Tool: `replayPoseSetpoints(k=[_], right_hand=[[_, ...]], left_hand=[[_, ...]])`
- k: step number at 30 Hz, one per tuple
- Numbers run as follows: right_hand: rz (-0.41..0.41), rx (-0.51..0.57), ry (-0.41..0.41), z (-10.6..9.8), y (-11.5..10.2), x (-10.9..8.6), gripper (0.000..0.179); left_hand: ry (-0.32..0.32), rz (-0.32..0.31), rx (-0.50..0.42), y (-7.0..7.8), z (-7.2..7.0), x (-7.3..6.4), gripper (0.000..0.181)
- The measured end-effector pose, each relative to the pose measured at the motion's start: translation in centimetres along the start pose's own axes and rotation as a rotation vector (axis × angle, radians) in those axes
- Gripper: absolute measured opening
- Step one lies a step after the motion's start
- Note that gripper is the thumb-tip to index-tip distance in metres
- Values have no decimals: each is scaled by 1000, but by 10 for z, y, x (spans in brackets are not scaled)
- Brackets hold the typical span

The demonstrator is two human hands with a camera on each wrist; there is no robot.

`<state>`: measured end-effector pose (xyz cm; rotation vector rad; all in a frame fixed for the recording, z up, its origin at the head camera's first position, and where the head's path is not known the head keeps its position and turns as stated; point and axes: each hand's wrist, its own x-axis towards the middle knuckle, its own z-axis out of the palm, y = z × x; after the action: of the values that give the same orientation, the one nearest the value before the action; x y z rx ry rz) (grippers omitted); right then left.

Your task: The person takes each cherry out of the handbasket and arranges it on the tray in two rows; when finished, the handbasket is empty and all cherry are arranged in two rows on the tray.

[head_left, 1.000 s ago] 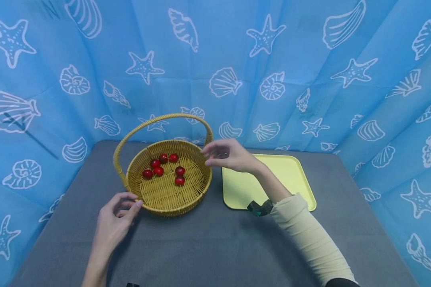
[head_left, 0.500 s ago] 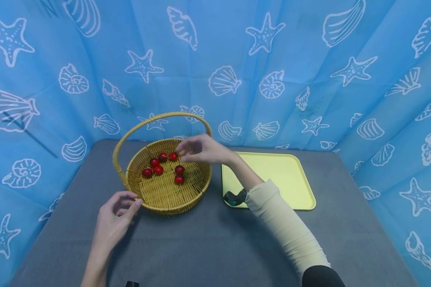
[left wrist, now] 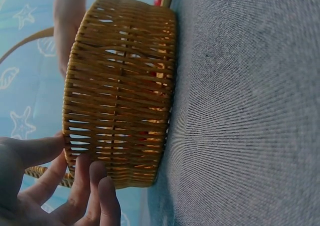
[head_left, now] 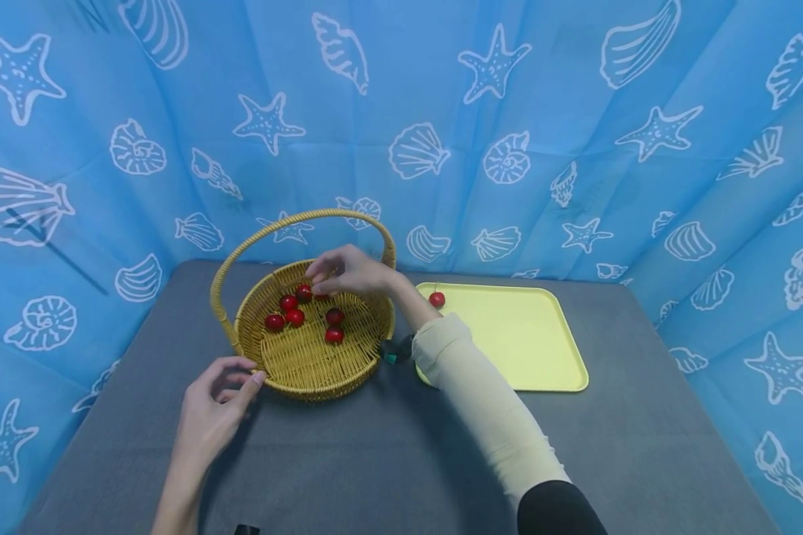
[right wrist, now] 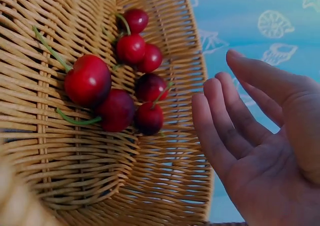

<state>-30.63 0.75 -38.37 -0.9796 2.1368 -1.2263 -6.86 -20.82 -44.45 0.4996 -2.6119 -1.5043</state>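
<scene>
A round wicker basket (head_left: pixel 314 388) with a tall arched handle holds several dark red cherries (head_left: pixel 294 318), some with green stems. At its near left rim, my left hand (head_left: pixel 210 409) pinches the edge between thumb and fingers; the left wrist view shows that hand (left wrist: pixel 65 186) at the woven wall. Over the back of the basket hovers my right hand (head_left: pixel 348 269), its fingers slightly bent and partly hiding a cherry in the head view. From the right wrist, nothing shows between the fingers of this hand (right wrist: pixel 265 141), apart from the cherries (right wrist: pixel 88 80).
Right of the basket lies a yellow rectangular tray (head_left: pixel 508 338), with one cherry (head_left: pixel 436 299) near its back left corner. My right forearm crosses over the tray's left side. Grey cloth (head_left: pixel 348 475) covers the table, and a blue shell-patterned curtain (head_left: pixel 442 89) hangs behind.
My right hand has moved left from the basket's right rim to above the cherries at the back. The cherry on the tray has come into sight. My left hand stays put.
</scene>
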Motion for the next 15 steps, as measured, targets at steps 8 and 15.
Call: replayPoseSetpoints(k=[8, 15], right_hand=[[82, 27, 40, 9, 16, 17, 35], [107, 2, 76, 15, 29, 19, 34]], left_hand=[[-5, -13, 3, 0, 1, 0, 35], [10, 4, -21, -1, 1, 1, 34]])
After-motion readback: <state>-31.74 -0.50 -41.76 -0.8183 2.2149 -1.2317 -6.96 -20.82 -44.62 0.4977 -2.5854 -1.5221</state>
